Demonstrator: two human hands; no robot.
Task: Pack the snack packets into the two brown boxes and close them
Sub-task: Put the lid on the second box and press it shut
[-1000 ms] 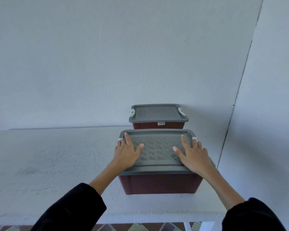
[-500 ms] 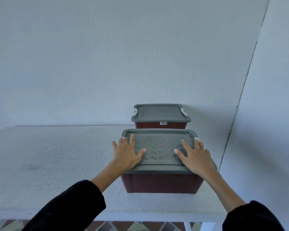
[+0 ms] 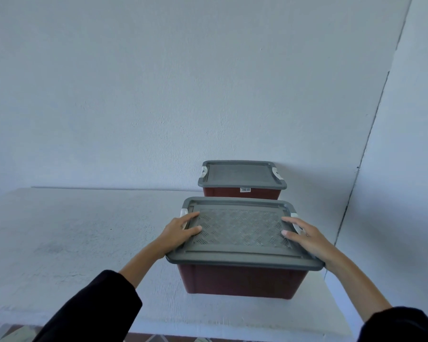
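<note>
Two brown plastic boxes with grey lids stand on a white table [image 3: 84, 243]. The near box [image 3: 240, 282] has its grey lid [image 3: 240, 230] on top. My left hand [image 3: 181, 230] lies at the lid's left edge, fingers spread over the white latch. My right hand [image 3: 304, 235] lies at the lid's right edge beside the other white latch. The far box [image 3: 242, 192] stands behind it against the wall, its grey lid [image 3: 241, 175] on. No snack packets are in sight; the boxes' insides are hidden.
A white wall rises right behind the table. A second wall [image 3: 405, 193] stands close on the right, meeting the table's right end. The table's front edge [image 3: 208, 329] runs near my black sleeves, with patterned floor below.
Both hands have slid outward from the middle of the near lid to its left and right edges by the latches. The view has shifted slightly.
</note>
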